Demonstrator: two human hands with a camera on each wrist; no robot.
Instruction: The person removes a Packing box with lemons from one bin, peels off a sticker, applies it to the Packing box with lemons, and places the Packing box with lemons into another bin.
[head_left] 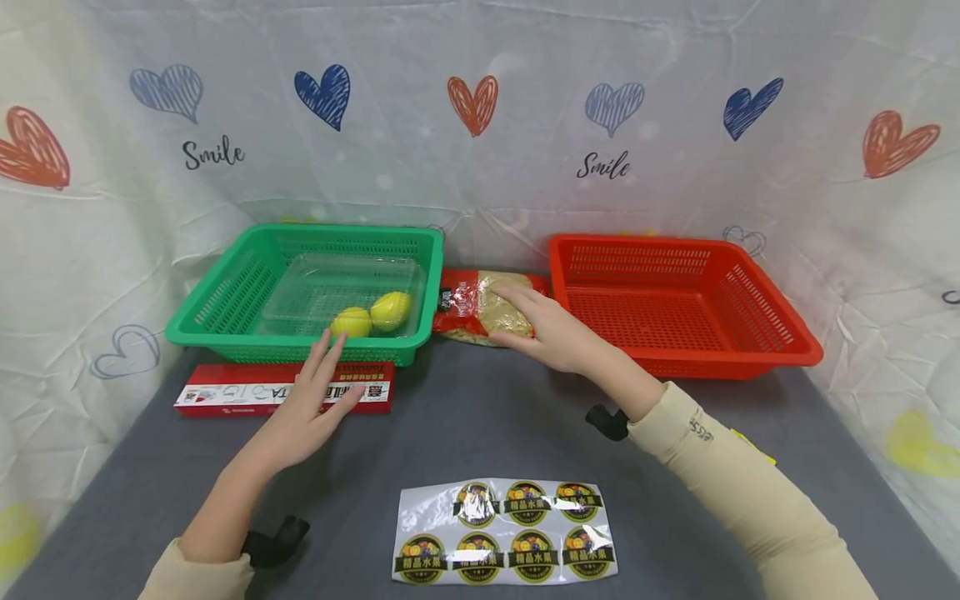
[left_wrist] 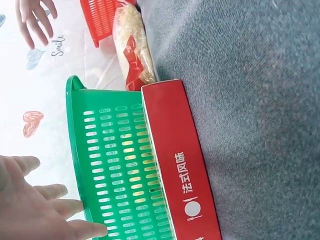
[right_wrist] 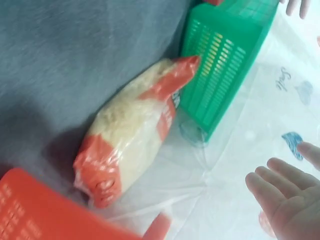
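Right hand [head_left: 549,327], fingers straight, thumb apart, is hovering above red-and-clear plastic food bag [head_left: 472,306] lying between green plastic basket [head_left: 255,341] and red plastic basket [head_left: 720,358]. Left hand [head_left: 303,417], fingers apart, is hovering near green basket.

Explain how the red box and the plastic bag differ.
The red box is straight-edged; the plastic bag is rounded and wrinkled. The box hides its contents, while the bag's clear film shows pale contents. The box lies in front of the green basket; the bag between this basket and the red basket. Both are partly red.
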